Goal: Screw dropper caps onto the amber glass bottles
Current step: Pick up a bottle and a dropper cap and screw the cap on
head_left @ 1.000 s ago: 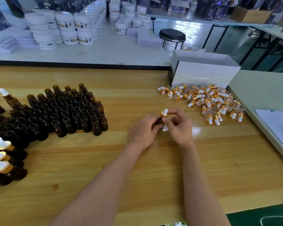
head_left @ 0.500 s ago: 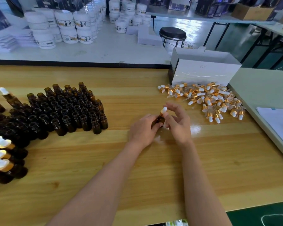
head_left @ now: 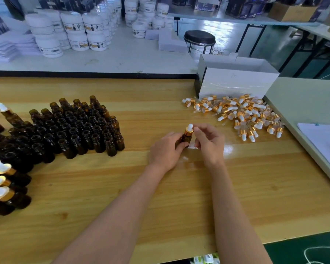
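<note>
My left hand (head_left: 167, 150) grips a small amber bottle (head_left: 185, 139) standing at the middle of the wooden table (head_left: 179, 197). On the bottle's neck sits a dropper cap (head_left: 189, 129) with a gold collar and white bulb. My right hand (head_left: 208, 142) is just right of it, thumb and fingertips touching the gold collar. A block of several uncapped amber bottles (head_left: 69, 128) stands to the left. Capped bottles (head_left: 2, 189) lie at the far left edge. A heap of loose dropper caps (head_left: 242, 115) lies to the right.
An open white cardboard box (head_left: 234, 80) stands behind the cap heap. A pale side table with papers (head_left: 324, 141) adjoins on the right. Beyond the wooden table, a white bench carries several white jars (head_left: 74, 33), and a black stool (head_left: 199, 38) stands near it.
My right hand's fingers have shifted round the cap between frames, turning it. The bottle stays in my left hand at about the same spot.
</note>
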